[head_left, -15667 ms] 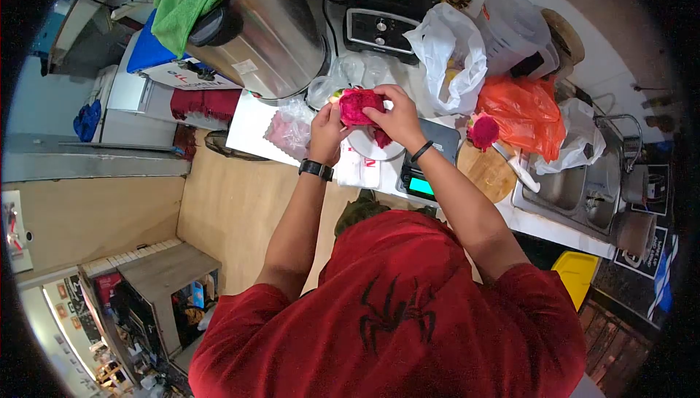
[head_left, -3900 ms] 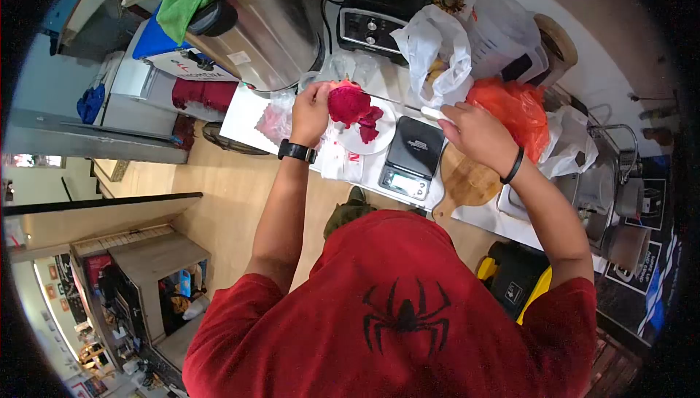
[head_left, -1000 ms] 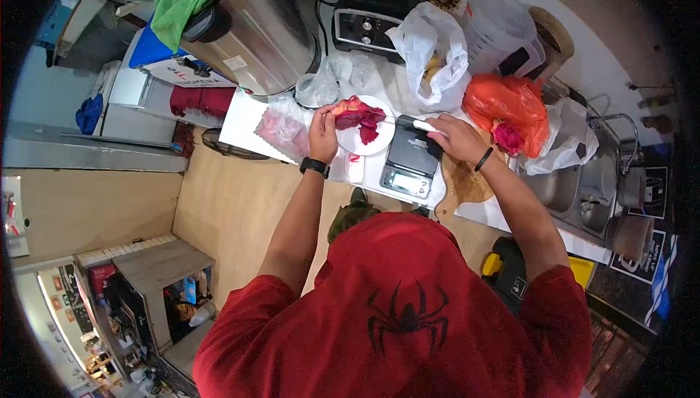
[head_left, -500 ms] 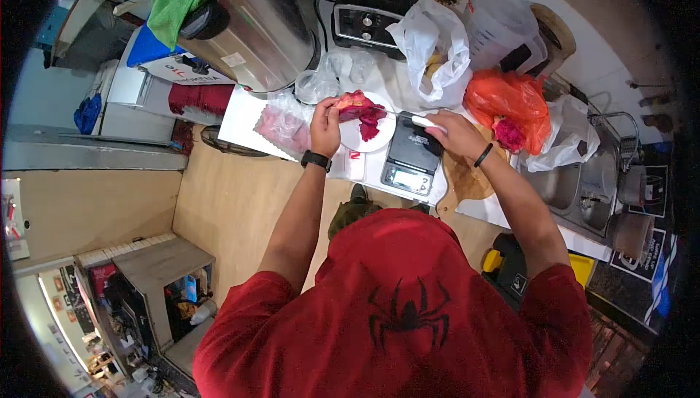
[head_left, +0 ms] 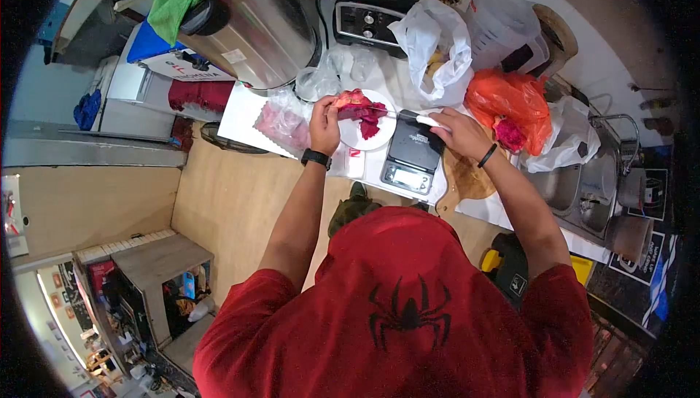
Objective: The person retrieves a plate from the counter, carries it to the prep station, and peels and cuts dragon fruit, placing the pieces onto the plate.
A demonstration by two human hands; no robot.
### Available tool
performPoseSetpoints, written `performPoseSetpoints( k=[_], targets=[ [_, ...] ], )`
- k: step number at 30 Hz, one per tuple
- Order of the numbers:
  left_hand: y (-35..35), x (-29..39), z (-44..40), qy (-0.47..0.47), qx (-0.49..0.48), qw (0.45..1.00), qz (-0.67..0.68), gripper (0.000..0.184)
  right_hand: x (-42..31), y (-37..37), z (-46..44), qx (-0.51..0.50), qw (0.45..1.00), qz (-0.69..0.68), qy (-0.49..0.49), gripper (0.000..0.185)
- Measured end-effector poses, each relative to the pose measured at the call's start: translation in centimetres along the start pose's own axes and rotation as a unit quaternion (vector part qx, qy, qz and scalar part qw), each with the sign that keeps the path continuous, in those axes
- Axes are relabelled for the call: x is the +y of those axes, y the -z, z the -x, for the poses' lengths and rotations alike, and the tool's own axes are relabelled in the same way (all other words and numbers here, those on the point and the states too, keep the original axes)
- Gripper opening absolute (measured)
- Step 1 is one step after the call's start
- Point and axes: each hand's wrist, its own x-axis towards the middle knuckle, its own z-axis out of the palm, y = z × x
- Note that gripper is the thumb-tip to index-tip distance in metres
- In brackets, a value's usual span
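My left hand [head_left: 324, 128] is closed on a red-fleshed dragon fruit piece [head_left: 351, 97] with pink peel, held over a white plate [head_left: 348, 140]. Dark magenta pieces [head_left: 370, 128] lie on the plate beneath it. In my right hand [head_left: 459, 135] is a knife [head_left: 429, 120] with a white handle; its thin blade points left and reaches the fruit. Where the edge meets the flesh is too small to make out. Below the knife handle sits a black kitchen scale [head_left: 414, 146] with a lit display.
Left of the plate are a clear bag of pink pieces [head_left: 283, 128] and a steel container [head_left: 259, 29]. A wooden board [head_left: 467, 179], an orange bag [head_left: 507, 99] with a dragon fruit [head_left: 508, 135], and a sink [head_left: 558, 186] lie right. Behind stands a white bag [head_left: 434, 48].
My right hand has shifted slightly and rolled the knife, so less of the white handle shows. The left hand and the fruit stay almost in place.
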Motion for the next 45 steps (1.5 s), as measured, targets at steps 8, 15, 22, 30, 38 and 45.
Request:
performPoseSetpoints(
  k=[8, 15, 22, 30, 38, 45],
  targets=[
    [-0.1, -0.5, 0.1, -0.038, 0.001, 0.999, -0.016, 0.021, -0.5, 0.2, 0.9, 0.006, 0.999, 0.033, 0.000, 0.029],
    [0.0, -0.7, 0.5, -0.002, 0.028, 0.999, 0.026, 0.021, -1.6, 0.9, 1.9, 0.019, 0.999, 0.035, -0.010, 0.028],
    [0.3, -1.0, 0.6, 0.064, 0.050, 0.994, 0.066, 0.021, -1.1, 2.3, 2.2, 0.028, 0.999, 0.022, -0.018, 0.029],
    [-0.1, 0.5, -0.2, 0.061, 0.033, 0.998, 0.008, 0.022, -2.7, 2.5, 1.6, 0.040, 0.999, -0.004, -0.032, 0.027],
    [-0.4, 1.1, -0.4, 0.063, -0.006, 0.998, -0.002, 0.023, -2.5, 2.2, 0.3, 0.030, 0.999, 0.001, -0.013, 0.027],
    [-0.4, 1.8, -0.7, 0.054, -0.020, 0.998, -0.031, 0.023, -2.8, 2.4, -0.4, 0.021, 0.999, 0.030, 0.006, 0.028]
  ],
)
